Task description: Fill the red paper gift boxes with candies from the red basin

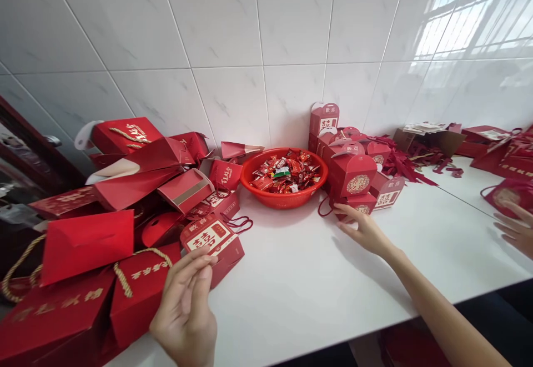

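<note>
My left hand (187,306) is at the lower left, its thumb and fingertips drawn together in front of a red candy box (227,259) with a white label. Whether the fingertips grip that box or something small cannot be made out. My right hand (364,231) reaches to the stacked red candy boxes (353,175), fingers stretched out. Its fingertips are at the lower box, beside a dark red cord loop (325,207). Between my hands, farther back, stands an orange-red plastic basket (285,200) filled with wrapped candies (287,172).
Red gift boxes and bags (144,289), some with gold rope handles, pile up on the left. Dark red ribbons (406,164) and an open cardboard box (437,142) lie back right. Another person's hand (516,228) is by a red pouch (508,195). A tiled wall (229,95) backs the white table (287,289).
</note>
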{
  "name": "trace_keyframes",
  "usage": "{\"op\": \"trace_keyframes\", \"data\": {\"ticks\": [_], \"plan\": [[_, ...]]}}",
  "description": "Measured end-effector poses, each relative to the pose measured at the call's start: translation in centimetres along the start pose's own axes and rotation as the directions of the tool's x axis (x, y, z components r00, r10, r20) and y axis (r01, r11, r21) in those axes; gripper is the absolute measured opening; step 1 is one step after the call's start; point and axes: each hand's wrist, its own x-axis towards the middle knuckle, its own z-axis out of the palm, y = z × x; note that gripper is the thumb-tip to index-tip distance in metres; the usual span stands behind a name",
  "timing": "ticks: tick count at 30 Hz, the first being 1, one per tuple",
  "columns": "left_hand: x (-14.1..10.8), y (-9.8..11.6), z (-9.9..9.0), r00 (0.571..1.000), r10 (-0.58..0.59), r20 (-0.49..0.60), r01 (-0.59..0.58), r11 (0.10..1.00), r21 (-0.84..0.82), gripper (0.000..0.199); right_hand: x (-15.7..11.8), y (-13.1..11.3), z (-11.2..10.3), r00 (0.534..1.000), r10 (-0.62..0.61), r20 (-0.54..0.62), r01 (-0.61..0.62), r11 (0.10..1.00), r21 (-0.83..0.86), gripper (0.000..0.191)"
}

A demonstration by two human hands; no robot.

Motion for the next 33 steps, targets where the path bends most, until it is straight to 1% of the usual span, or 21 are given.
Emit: {"op": "trace_keyframes", "data": {"ticks": [3,5,8,10,13,15,17,19,21,23,24,26,27,29,31,32,33], "plan": [[0.1,-0.6,-0.7,1.0,-0.02,-0.014,0.021,0.997,0.069,0.006,0.9,0.6,-0.4,0.995,0.072,-0.068,-0.07,0.997,0.03,0.043],[0.2,-1.2,-0.9,0.999,-0.03,-0.035,0.034,0.993,0.11,0.01,0.9,0.8,-0.6,0.992,0.089,-0.089,-0.088,0.996,0.018,0.043],[0.7,-2.0,-1.1,0.999,-0.014,-0.048,0.022,0.983,0.183,0.018,0.2,0.9,-0.6,0.991,0.09,-0.104,-0.092,0.996,-0.019,0.044],[0.9,-2.3,-1.2,0.999,0.001,-0.043,0.011,0.963,0.268,0.025,0.0,0.9,-0.5,0.991,0.079,-0.108,-0.083,0.996,-0.036,0.044],[1.2,-2.4,-1.5,0.999,-0.038,-0.034,0.049,0.909,0.413,0.037,0.0,0.4,0.0,0.994,0.042,-0.105,-0.049,0.997,-0.064,0.042],[1.3,-2.5,-1.7,0.996,-0.089,-0.018,0.086,0.866,0.493,0.043,0.1,-0.5,0.6,0.997,0.001,-0.081,-0.006,0.998,-0.063,0.037],[1.3,-2.9,-1.9,0.991,-0.132,0.009,0.106,0.83,0.548,0.047,0.2,-2.0,1.5,0.998,-0.057,-0.029,0.056,0.998,-0.032,0.034],[1.3,-3.6,-1.8,0.987,-0.141,0.074,0.073,0.812,0.579,0.045,0.2,-3.8,2.6,0.991,-0.128,0.048,0.127,0.992,0.02,0.032],[1.2,-4.2,-1.6,0.976,-0.119,0.183,-0.012,0.807,0.59,0.036,0.3,-5.7,3.7,0.971,-0.2,0.132,0.19,0.978,0.087,0.031],[0.9,-4.3,-1.0,0.948,-0.1,0.302,-0.096,0.815,0.571,0.028,0.7,-7.4,4.6,0.948,-0.246,0.204,0.217,0.964,0.157,0.03],[0.6,-4.0,-0.6,0.93,-0.102,0.354,-0.118,0.828,0.548,0.026,1.0,-8.0,5.1,0.938,-0.258,0.232,0.216,0.957,0.191,0.029],[0.0,-2.8,0.3,0.883,-0.123,0.453,-0.124,0.869,0.479,0.023,1.9,-9.0,6.0,0.929,-0.265,0.258,0.194,0.943,0.269,0.03],[-0.4,-2.1,0.7,0.851,-0.132,0.508,-0.121,0.892,0.436,0.022,2.4,-9.2,6.5,0.932,-0.259,0.252,0.176,0.934,0.312,0.032],[-1.2,-0.7,1.4,0.775,-0.141,0.616,-0.113,0.928,0.355,0.02,3.3,-9.3,7.3,0.957,-0.21,0.201,0.121,0.916,0.382,0.04],[-1.8,0.2,1.9,0.704,-0.148,0.695,-0.094,0.95,0.297,0.019,4.0,-9.0,7.9,0.983,-0.109,0.148,0.037,0.906,0.421,0.048],[-2.0,0.4,2.0,0.676,-0.154,0.72,-0.082,0.956,0.281,0.018,4.2,-8.7,8.1,0.988,-0.057,0.146,-0.013,0.899,0.438,0.05],[-2.1,0.4,2.0,0.653,-0.16,0.74,-0.07,0.96,0.27,0.018,4.3,-8.4,8.2,0.985,-0.02,0.17,-0.062,0.885,0.461,0.052]]}}
